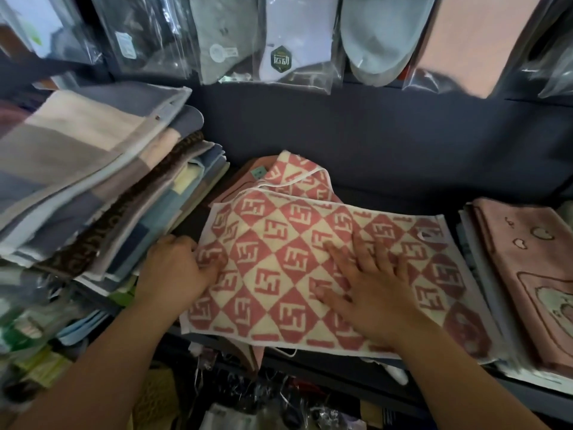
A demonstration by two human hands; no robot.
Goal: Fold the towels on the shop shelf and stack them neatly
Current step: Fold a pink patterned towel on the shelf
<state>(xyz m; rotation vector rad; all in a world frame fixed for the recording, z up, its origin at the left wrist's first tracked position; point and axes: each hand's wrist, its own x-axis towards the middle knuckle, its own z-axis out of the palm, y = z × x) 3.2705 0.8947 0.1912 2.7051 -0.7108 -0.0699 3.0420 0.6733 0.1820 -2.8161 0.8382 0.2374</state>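
Half-done fold on red towel (279,259): pressing flat with straight-fingered right hand (372,290), pinching left edge with left hand (179,268); next, likely folding over.

Plastic-wrapped packets (279,41) hang along the far side, a bag of grey slippers (378,41) among them. Green packets (40,364) lie near left.

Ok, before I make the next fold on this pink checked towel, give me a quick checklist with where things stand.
1. Right hand flat on the pink checked towel: ok.
2. Left hand grips its left edge: ok.
3. Top layer smooth: ok.
4. Layers lined up: not ok, the back layer bunches out.
5. Clear of the folded towel stack at left: ok.
6. Right end clear of the pink cartoon towels: cannot tell.
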